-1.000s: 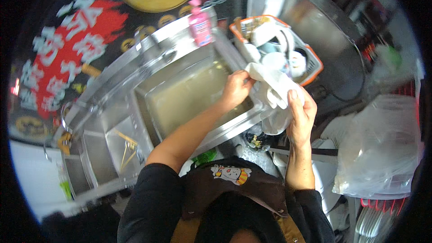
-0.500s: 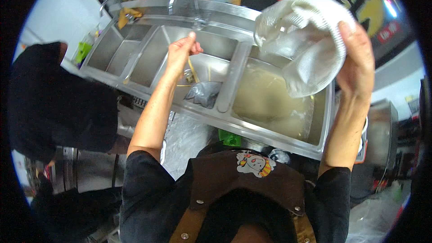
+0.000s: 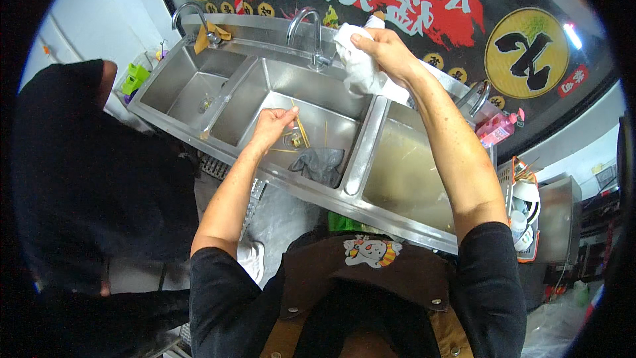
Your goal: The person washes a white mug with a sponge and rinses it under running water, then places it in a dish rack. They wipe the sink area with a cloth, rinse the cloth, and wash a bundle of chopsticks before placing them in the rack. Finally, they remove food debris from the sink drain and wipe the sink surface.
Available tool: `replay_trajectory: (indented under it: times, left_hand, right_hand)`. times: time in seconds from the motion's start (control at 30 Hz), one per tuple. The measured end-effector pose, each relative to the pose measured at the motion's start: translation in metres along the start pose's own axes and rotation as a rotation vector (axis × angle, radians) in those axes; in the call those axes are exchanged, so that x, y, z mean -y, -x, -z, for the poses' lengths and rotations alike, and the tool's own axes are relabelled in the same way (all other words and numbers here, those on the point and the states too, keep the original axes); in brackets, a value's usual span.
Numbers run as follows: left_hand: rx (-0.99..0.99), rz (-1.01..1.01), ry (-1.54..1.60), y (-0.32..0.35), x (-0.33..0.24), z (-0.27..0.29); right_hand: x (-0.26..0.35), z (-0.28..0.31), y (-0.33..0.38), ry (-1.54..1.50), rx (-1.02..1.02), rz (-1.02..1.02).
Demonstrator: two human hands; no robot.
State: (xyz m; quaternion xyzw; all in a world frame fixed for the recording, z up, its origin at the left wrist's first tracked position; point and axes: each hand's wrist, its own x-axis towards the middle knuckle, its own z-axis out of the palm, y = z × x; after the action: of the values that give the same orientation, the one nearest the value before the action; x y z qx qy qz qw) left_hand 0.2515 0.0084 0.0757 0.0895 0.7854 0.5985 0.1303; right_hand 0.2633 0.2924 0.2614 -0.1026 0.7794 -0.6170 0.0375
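My right hand (image 3: 391, 56) is closed on a bunched white mesh cloth (image 3: 361, 69), held over the far side of the divider between the middle and right sink basins. The cloth hangs crumpled below my fingers. Over the middle basin (image 3: 278, 86), my left hand (image 3: 275, 127) is closed with thumb and fingers pressed together; whether anything small is pinched there I cannot make out. Close to its fingertips show thin yellowish sticks (image 3: 303, 132) in the basin. A wet grey cloth or bag (image 3: 321, 166) lies crumpled by the basin's near edge.
Cloudy, yellowish water (image 3: 407, 169) stands in the right basin. A curved tap (image 3: 308, 33) rises behind the middle basin. At the right are a pink pump bottle (image 3: 498, 129) and an orange-rimmed basket (image 3: 528, 248) of utensils. A person in black (image 3: 93, 172) stands close at my left.
My right hand has swung left and away from me with the mesh cloth, which was spread wide over the right basin and is now bunched. My left hand appears lower over the middle basin.
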Motion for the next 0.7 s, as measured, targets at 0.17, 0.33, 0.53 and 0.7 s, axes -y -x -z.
replay_trajectory:
  times: [0.17,0.33,0.53,0.7]
  left_hand:
    - [-0.230,-0.397,0.020,-0.002,-0.067,-0.046]
    - [-0.073,-0.618,-0.140,-0.012,-0.120,-0.077]
    - [0.268,-0.377,0.327,-0.016,-0.173,-0.100]
    - [0.389,-0.457,0.211,-0.013,-0.227,-0.121]
  right_hand:
    - [0.010,0.024,0.027,-0.239,0.111,-0.059]
    - [0.017,0.046,0.062,-0.221,0.092,-0.092]
    - [0.008,0.088,0.111,0.162,-0.065,-0.042]
    - [-0.017,0.112,0.149,0.547,-0.406,0.202]
